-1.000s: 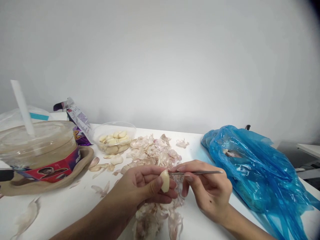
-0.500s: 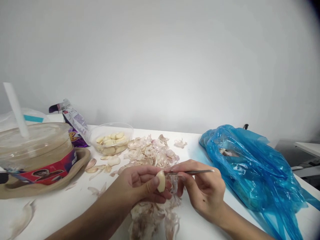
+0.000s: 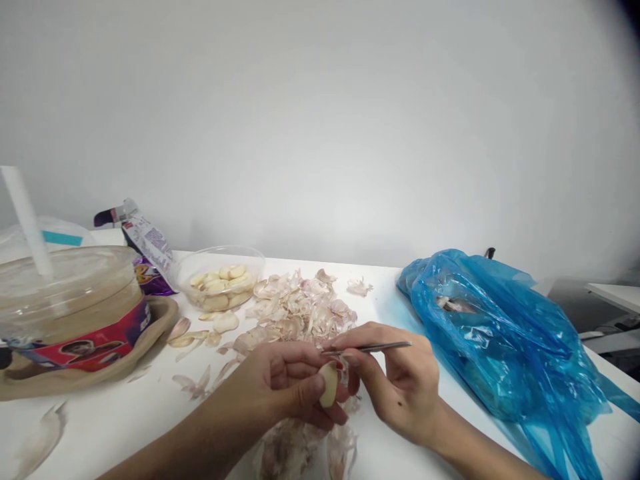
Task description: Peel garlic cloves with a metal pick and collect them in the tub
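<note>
Between the thumb and fingers of my left hand [image 3: 295,387] is a pale peeled garlic clove [image 3: 329,387]. My right hand [image 3: 400,380] pinches a slim metal tool [image 3: 380,347], held almost level; whether it is a small knife or tweezers I cannot tell. The tool's left end lies at the top of the clove, close to my left fingertips. Under and behind both hands spreads a heap of garlic skins [image 3: 300,310]. A clear plastic bowl [image 3: 183,277] with several peeled cloves [image 3: 220,280] stands behind my left hand.
On the right lies a blue plastic bag [image 3: 500,340]. At the left a large lidded drink cup [image 3: 95,290] with a white straw [image 3: 26,220] sits in a brown cardboard holder [image 3: 160,320]. A purple packet [image 3: 153,273] stands behind it. Loose skins [image 3: 43,440] dot the white table [image 3: 135,420].
The clove has come slightly lower and to the right in my left hand. My right hand and the tool have shifted a little left, with the tool's end now above the clove.
</note>
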The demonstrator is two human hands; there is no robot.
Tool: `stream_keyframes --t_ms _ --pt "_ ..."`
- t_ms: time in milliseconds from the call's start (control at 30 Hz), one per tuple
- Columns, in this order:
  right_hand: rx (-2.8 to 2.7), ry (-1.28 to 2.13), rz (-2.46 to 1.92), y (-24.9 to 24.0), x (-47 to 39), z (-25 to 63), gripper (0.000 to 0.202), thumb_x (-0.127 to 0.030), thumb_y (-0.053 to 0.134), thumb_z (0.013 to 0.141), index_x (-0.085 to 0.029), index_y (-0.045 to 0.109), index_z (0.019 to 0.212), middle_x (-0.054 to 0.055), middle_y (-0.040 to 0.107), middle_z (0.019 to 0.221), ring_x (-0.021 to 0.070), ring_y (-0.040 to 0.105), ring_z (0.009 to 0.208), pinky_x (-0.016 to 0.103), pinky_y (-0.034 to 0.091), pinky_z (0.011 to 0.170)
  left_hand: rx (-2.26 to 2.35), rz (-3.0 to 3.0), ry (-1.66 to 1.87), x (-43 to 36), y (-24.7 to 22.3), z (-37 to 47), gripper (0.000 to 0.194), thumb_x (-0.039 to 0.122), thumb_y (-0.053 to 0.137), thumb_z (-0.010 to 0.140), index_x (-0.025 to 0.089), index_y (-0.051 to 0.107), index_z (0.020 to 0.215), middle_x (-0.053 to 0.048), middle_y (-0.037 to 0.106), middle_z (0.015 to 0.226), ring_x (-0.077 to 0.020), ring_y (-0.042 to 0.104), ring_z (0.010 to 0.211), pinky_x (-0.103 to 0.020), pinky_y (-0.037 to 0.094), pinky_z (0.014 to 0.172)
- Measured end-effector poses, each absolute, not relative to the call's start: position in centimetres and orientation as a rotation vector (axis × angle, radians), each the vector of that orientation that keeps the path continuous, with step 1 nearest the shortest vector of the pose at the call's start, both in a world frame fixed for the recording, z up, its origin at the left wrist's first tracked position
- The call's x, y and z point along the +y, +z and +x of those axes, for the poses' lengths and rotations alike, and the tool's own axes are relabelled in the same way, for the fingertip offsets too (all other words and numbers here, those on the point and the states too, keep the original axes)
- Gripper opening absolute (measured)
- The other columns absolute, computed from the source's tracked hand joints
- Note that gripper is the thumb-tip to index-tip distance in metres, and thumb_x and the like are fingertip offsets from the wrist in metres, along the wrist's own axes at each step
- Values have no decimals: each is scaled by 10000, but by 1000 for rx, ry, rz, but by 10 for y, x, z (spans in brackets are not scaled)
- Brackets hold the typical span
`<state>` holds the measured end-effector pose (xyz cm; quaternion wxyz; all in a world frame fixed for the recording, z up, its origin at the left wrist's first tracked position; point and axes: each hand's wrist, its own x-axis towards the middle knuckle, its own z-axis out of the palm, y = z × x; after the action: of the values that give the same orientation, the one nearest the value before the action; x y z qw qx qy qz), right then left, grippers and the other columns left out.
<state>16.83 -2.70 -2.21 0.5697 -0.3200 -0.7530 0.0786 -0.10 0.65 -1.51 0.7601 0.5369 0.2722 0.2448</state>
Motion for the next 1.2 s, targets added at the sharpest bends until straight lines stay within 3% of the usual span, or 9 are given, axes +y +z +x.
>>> stream_keyframes --t_ms 833,1200 --pt "-1828 135 -702 -21 -29 165 130 -114 537 824 -124 643 900 60 703 681 118 623 524 227 502 479 580 1193 546 6 -17 -3 203 298 682 736 135 697 855 -64 705 794 -178 663 724 -275 515 678" --pt "-1909 117 -670 -20 -29 162 122 -160 521 850 -137 630 900 59 721 716 143 676 621 240 531 551 556 1254 474 4 -18 -2 292 353 727 675 131 696 861 -46 684 732 -172 661 664 -297 505 665"
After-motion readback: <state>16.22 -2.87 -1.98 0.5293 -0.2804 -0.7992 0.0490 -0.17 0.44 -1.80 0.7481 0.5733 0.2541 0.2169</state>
